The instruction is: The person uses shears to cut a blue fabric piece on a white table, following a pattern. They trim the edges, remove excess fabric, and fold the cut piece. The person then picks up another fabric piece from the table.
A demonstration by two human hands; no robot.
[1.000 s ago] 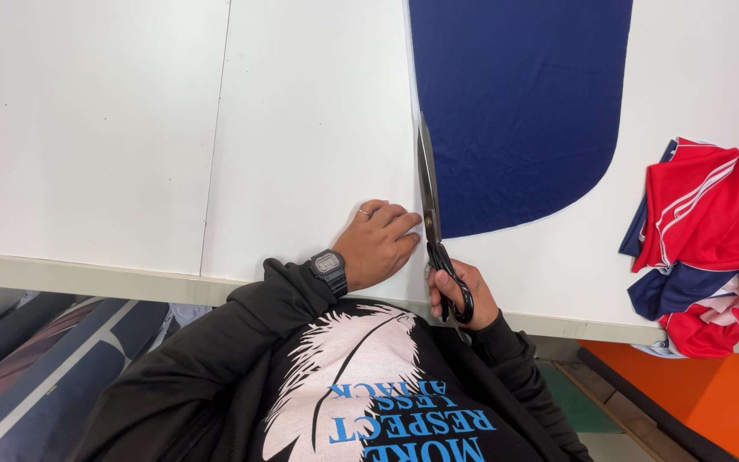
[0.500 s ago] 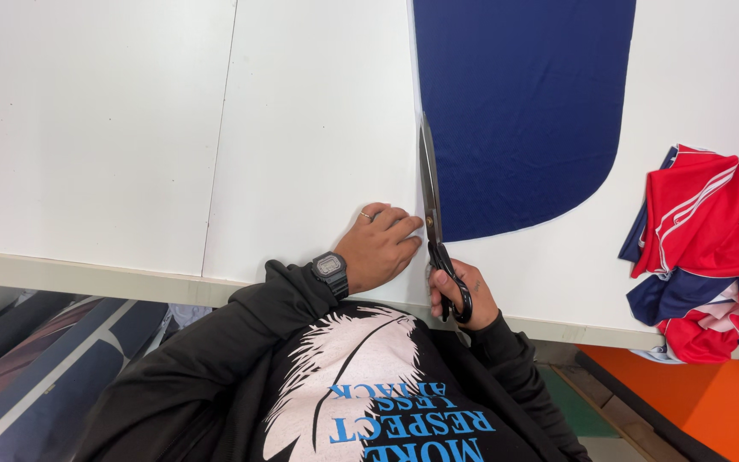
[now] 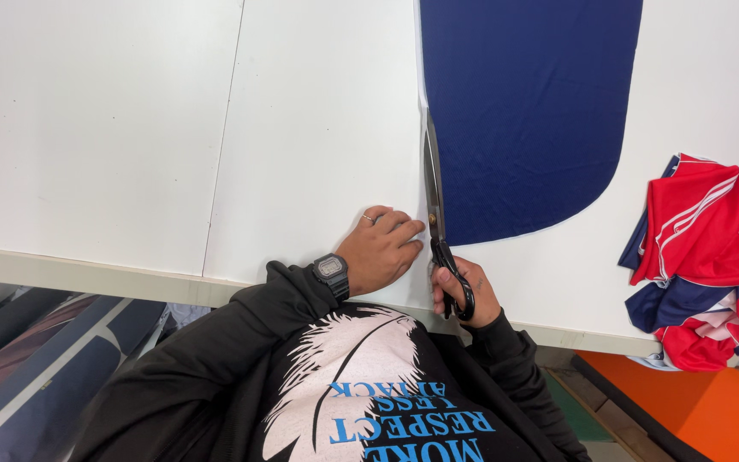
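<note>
Right hand [image 3: 464,291] closed around the black handles of the scissors [image 3: 434,201], blades lying just ahead of the grip along the left edge of the navy fabric [image 3: 523,111]. Left hand [image 3: 380,250] spread flat, pressing the white sheet on the surface [image 3: 104,128], just left of the blades. Fabric probably thin, soft, slippery; best held flat near the cut line. Red and blue garments [image 3: 703,257] far right of the grip.

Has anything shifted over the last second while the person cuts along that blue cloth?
Hardly anything. The view drifts a little, so the blue cloth and the red pile of clothes sit slightly further right. The right hand still grips the scissors along the cloth's left edge, blades about where they were. The left hand stays flat on the white table beside them.
</note>
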